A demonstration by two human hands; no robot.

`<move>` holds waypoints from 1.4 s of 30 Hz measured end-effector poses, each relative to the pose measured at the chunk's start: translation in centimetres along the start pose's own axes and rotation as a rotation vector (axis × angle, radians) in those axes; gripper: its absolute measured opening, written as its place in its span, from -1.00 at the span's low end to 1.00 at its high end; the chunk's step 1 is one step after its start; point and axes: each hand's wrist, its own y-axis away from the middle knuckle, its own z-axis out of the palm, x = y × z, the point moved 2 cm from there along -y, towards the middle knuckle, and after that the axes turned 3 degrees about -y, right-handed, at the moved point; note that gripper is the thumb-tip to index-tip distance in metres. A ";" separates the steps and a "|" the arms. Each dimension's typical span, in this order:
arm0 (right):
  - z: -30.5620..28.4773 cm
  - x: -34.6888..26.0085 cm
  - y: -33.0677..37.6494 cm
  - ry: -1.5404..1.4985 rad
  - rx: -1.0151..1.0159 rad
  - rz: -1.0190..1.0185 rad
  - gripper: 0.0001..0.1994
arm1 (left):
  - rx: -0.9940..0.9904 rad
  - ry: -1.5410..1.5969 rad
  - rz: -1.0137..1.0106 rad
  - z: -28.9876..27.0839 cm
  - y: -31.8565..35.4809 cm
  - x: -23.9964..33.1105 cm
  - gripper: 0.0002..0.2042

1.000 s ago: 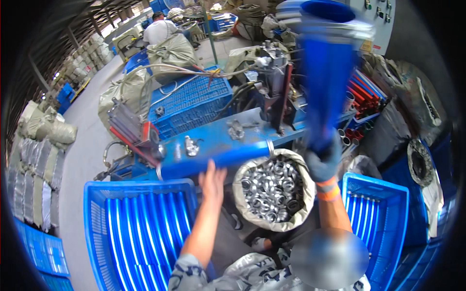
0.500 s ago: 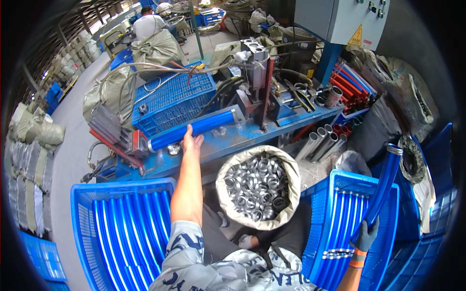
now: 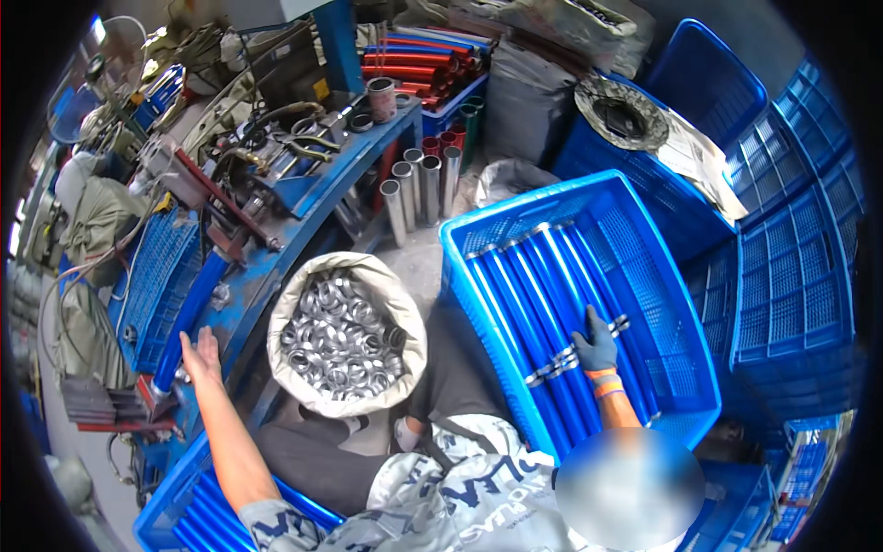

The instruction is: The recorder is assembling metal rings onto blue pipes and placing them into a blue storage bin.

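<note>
My bare left hand (image 3: 204,357) is open, its fingers stretched beside the lower end of a blue metal tube (image 3: 191,308) clamped in the bench machine. Whether the fingertips touch that tube, I cannot tell. In the blue plastic crate (image 3: 676,304) on my right lies a row of shiny blue tubes (image 3: 520,304) with silver end rings. Over them is my right hand (image 3: 596,350) in a dark glove with an orange cuff, thumb and finger apart, no tube raised in it. Between my arms stands a cloth sack (image 3: 280,336) full of silver metal rings (image 3: 340,336).
A blue workbench (image 3: 276,267) runs along the left, with pliers (image 3: 308,147) on it. Bare silver tubes (image 3: 430,184) stand upright beyond the sack. Another crate (image 3: 152,515) of blue tubes sits at lower left. Stacked blue crates (image 3: 796,276) line the right side.
My view has turned to the right. The blue tube my right hand held up at a tilt is down in the right crate. My left hand stays by the clamped tube.
</note>
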 end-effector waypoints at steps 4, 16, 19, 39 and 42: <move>4.7 4.2 -0.7 0.061 -0.070 0.091 -0.12 | -0.071 -0.195 0.182 -0.4 11.0 -1.6 -0.22; 15.9 -10.6 -15.1 -0.164 -0.049 -0.355 -0.57 | 0.210 -0.966 -0.240 -32.0 44.6 -0.9 -0.70; 14.1 -25.9 -11.8 -0.662 -0.242 -0.475 -0.59 | -0.569 -1.927 -0.984 -42.2 51.7 -3.5 -0.50; 43.8 -34.3 1.1 0.189 -0.712 -1.188 -0.52 | 0.297 -1.372 -0.396 -48.6 67.3 -25.1 -0.18; 39.8 -34.0 4.6 0.018 -0.995 -1.094 -0.51 | -0.114 -1.115 -0.609 -46.9 67.6 -17.9 -0.17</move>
